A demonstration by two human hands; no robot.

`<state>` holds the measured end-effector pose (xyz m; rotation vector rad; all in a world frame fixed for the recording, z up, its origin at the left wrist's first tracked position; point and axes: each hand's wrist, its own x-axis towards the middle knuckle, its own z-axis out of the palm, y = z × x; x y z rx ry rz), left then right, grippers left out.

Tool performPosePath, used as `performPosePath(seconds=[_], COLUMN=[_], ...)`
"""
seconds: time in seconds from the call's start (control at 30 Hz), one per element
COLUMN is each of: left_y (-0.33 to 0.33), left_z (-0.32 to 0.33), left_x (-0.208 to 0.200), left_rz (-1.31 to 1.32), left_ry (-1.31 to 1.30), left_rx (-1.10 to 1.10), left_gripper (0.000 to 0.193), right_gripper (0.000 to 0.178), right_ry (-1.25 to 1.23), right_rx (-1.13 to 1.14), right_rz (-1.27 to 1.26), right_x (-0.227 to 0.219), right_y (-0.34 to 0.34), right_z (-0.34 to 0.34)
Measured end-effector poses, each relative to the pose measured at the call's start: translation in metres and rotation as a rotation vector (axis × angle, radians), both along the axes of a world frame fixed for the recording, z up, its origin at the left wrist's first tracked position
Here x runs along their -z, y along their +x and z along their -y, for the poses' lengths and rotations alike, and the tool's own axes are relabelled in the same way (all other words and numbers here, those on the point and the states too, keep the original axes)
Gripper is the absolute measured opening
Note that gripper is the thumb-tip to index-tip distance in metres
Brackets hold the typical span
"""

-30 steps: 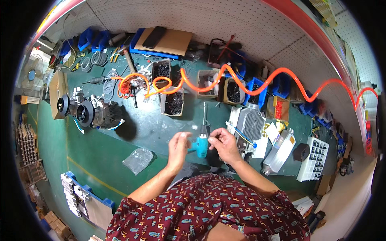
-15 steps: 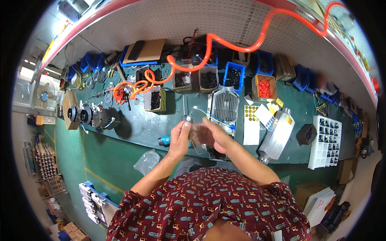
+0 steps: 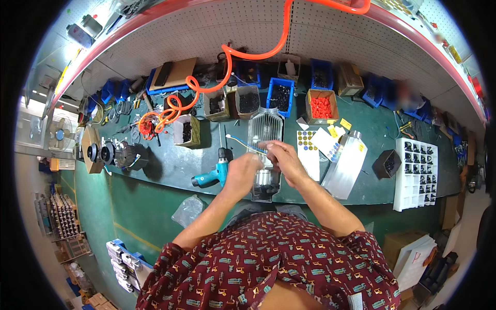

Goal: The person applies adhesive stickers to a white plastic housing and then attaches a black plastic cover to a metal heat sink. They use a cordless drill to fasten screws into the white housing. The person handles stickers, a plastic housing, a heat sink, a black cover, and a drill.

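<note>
Left hand [image 3: 242, 174] curled, right hand [image 3: 287, 161] bent; cannot tell if holding anything. Finned housing [image 3: 264, 132] beneath grip, long axis near-to-far; drill [image 3: 221, 169] just left, pointing away.

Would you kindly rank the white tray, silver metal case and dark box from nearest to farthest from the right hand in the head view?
1. Silver metal case, to the right of the right hand
2. Dark box, farther right, past the case
3. White tray, farthest right of the three
</note>
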<state>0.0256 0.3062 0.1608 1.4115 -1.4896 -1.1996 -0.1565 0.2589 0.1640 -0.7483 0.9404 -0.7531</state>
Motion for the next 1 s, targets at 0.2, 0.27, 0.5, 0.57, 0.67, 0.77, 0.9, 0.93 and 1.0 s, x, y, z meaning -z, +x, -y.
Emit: performPosePath(seconds=[0.2, 0.27, 0.5, 0.57, 0.67, 0.77, 0.9, 0.93, 1.0], left_y=[-0.024, -0.02, -0.049, -0.056, -0.058, -0.054, -0.056, -0.058, -0.065], left_z=[0.017, 0.02, 0.034, 0.035, 0.042, 0.045, 0.044, 0.044, 0.042], left_x=[-0.019, -0.003, 0.002, -0.005, -0.008, -0.005, -0.013, -0.016, -0.027], left_rz=[0.26, 0.046, -0.698, -0.741, -0.811, -0.953, -0.97, -0.957, -0.93], left_ry=[-0.066, 0.159, 0.424, 0.424, 0.391, 0.501, 0.673, 0.692, 0.702], left_rx=[0.222, 0.061, -0.161, -0.153, -0.222, -0.29, -0.242, -0.192, -0.154], left_gripper=[0.034, 0.036, 0.023, 0.026, 0.029, 0.034, 0.032, 0.031, 0.029], right_gripper=[0.032, 0.033, 0.03, 0.029, 0.03, 0.031, 0.028, 0.027, 0.027], right_ry=[-0.149, -0.328, -0.307, -0.15, -0.08, 0.027, 0.008, 0.007, 0.006], right_rx=[0.167, 0.198, 0.144, 0.2, 0.331, 0.598, 0.352, 0.243, 0.18], right_rz=[-0.138, -0.306, -0.475, -0.311, -0.102, 0.017, -0.137, -0.202, -0.129], right_x=[0.01, 0.006, 0.0, -0.009, -0.007, -0.024, -0.039, -0.043, -0.042], right_y=[-0.004, -0.005, -0.006, -0.008, -0.02, -0.039, -0.074, -0.077, -0.083], right_z=[-0.018, -0.02, -0.035, -0.037, -0.033, -0.019, 0.013, 0.02, 0.033])
